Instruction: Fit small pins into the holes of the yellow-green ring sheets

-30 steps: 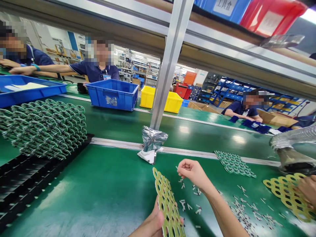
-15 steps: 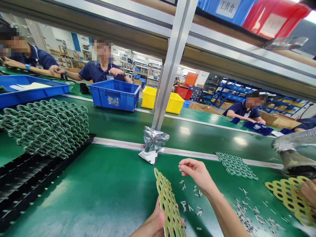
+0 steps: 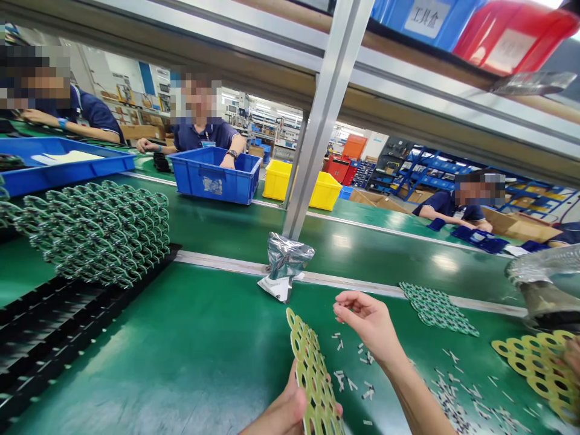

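Observation:
My left hand (image 3: 290, 402) grips a yellow panel of joined rings (image 3: 312, 374), a circuit board panel by its look. The panel stands on edge, tilted, its lower end cut off by the frame. To its right, above the green bench top, my right hand (image 3: 362, 317) is raised with fingers curled and thumb close to the fingertips in a loose pinch. Whatever is between them, if anything, is too small to make out. Small pale strips (image 3: 369, 393) with dark ends lie scattered beneath my right hand, with a larger heap (image 3: 453, 399) further right.
Green ring boards (image 3: 99, 232) stand in a black rack (image 3: 40, 338) at left. A silver bag (image 3: 287, 260) leans by the metal post (image 3: 317, 133). Another green panel (image 3: 439, 308) lies at right, near a co-worker's hand (image 3: 573, 359) on a yellow panel (image 3: 537, 368). A hose (image 3: 544, 290) hangs there.
The view has shifted slightly, so things sit a little further right. My hands keep nearly the same pose. A co-worker across the bench has put a hand into the blue bin.

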### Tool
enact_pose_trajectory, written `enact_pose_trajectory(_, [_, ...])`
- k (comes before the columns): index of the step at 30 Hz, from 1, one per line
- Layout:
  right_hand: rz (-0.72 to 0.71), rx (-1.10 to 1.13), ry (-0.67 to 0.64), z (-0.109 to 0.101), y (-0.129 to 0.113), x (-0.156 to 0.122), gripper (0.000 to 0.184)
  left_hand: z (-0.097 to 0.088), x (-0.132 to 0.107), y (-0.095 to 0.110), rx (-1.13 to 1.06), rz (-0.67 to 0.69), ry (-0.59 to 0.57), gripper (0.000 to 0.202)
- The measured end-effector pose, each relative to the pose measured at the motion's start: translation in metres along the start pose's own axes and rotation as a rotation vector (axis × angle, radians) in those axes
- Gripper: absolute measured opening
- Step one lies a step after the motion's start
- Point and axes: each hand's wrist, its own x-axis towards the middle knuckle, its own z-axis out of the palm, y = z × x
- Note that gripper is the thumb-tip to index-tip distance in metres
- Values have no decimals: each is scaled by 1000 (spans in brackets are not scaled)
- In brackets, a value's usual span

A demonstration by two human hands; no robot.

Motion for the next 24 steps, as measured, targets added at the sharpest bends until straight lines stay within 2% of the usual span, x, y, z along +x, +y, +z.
enact_pose_trajectory(2, [5, 24, 4, 2, -3, -2, 23, 0, 0, 1, 11, 1, -3, 67])
enact_pose_trajectory(8, [6, -41, -10, 5, -9, -9, 14, -1, -4, -2, 4, 17, -1, 72])
enact_pose_trajectory(13, [32, 6, -29, 12, -14, -14, 14, -4, -5, -6, -11, 40, -47, 82])
enact_pose_trajectory(19, [116, 84, -105, 30, -22, -24, 11, -7, -2, -8, -14, 107, -52, 89])
enact_pose_trajectory(24, [200, 176, -157, 41, -25, -30, 14, -1, -3, -5, -15, 136, -21, 89])
